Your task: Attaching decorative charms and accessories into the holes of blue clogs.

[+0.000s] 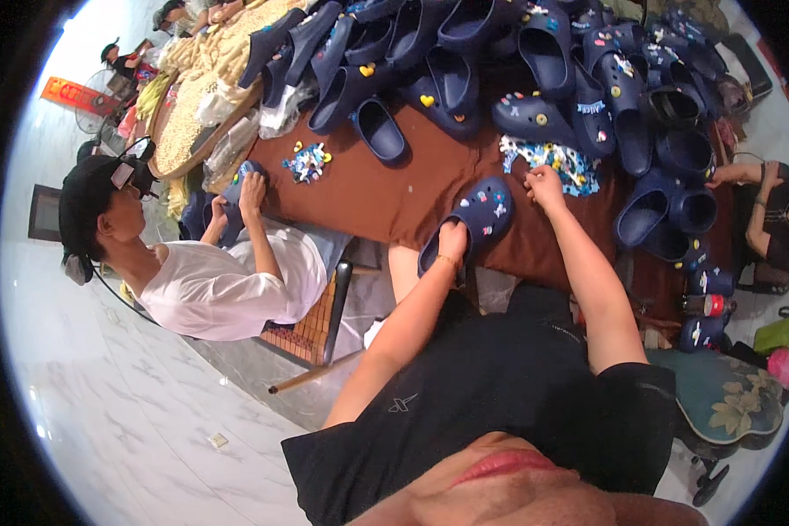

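Co-worker in white shirt (pixel 228 285) at far left handling a navy clog, left hand (pixel 453 240) closed on the heel of a navy clog (pixel 473 219) on the brown surface (pixel 377 188), right hand (pixel 543 186) pinching at a pile of colourful charms (pixel 563 164), heap of navy clogs (pixel 587 79) behind.

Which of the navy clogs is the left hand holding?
The charm-studded navy clog at the table's near edge, gripped by the left hand; the other clogs lie heaped farther back.

Matt navy foam-like clog (pixel 473 223), brown cloth table cover (pixel 386 188), glossy colourful plastic charms (pixel 557 162), polished marble-look floor (pixel 149 412)
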Motion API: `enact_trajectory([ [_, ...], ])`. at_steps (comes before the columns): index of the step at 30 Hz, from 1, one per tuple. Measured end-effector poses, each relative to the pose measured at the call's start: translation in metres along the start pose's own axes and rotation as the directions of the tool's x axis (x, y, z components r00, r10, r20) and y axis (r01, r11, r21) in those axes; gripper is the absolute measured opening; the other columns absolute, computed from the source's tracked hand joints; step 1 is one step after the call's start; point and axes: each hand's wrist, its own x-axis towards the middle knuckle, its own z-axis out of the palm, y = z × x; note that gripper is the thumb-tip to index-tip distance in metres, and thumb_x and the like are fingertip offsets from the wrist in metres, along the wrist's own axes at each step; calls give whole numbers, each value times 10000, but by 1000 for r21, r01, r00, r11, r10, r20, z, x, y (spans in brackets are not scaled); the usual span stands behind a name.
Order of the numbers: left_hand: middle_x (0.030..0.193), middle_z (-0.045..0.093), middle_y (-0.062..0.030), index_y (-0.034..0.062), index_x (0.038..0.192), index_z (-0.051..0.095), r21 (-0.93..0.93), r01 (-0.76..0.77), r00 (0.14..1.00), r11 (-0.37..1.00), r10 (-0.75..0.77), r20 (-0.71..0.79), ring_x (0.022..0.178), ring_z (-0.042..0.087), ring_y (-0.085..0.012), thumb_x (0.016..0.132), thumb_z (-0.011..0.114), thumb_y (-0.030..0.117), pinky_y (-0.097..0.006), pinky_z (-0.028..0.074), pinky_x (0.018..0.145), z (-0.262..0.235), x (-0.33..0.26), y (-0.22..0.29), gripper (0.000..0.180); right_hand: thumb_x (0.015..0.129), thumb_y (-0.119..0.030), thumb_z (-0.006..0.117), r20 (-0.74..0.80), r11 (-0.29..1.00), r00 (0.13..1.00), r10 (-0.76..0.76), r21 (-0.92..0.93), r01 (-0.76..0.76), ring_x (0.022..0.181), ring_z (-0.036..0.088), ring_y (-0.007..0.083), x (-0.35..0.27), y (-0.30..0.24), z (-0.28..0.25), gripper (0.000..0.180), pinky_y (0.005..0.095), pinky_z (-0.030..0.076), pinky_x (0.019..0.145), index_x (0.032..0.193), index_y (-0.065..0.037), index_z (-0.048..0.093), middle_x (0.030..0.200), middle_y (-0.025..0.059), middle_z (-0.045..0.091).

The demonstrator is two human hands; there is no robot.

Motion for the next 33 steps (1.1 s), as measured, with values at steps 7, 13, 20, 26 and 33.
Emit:
enact_trajectory([
  [7,837,600,-183,-93,949,556,-95,27,999,995,-23,47,783,575,-227,789,463,239,-303,433,679,-1,-5,3,380,759,-112,542,39,990,990,-134,42,133,491,521,106,-46,13,6,298,231,404,402,1035,-25,470,702,56,548],
  [13,643,527,-7,89,806,563,-519,354,934,778,-267,238,499,478,-126,826,438,277,-250,361,432,2,-11,28,227,733,-134,615,301,986,940,-158,98,135,587,554,119,-136,28,23,379,252,448,496,1057,-6,465,768,71,572],
  [20,995,506,-57,58,1053,479,-709,270,945,651,-36,326,881,500,-173,834,472,214,-313,403,737,46,-44,93,269,711,-247,673,308,979,930,-200,106,176,732,572,145,-171,2,29,588,272,469,610,1159,7,389,916,100,575],
  [26,1231,412,-145,74,1304,277,-572,88,722,815,343,600,1034,483,-221,861,459,86,-335,415,857,48,-96,142,480,746,-224,579,-202,937,933,-299,121,327,864,559,216,-122,-50,-27,396,340,433,767,1055,8,494,960,145,581],
  [33,982,574,-82,20,1206,402,-275,61,756,960,135,640,840,555,-120,848,516,141,-192,428,685,25,-99,109,395,718,-495,587,-387,965,903,-185,102,241,482,572,186,-2,-168,-177,534,270,439,403,735,39,564,599,125,571],
])
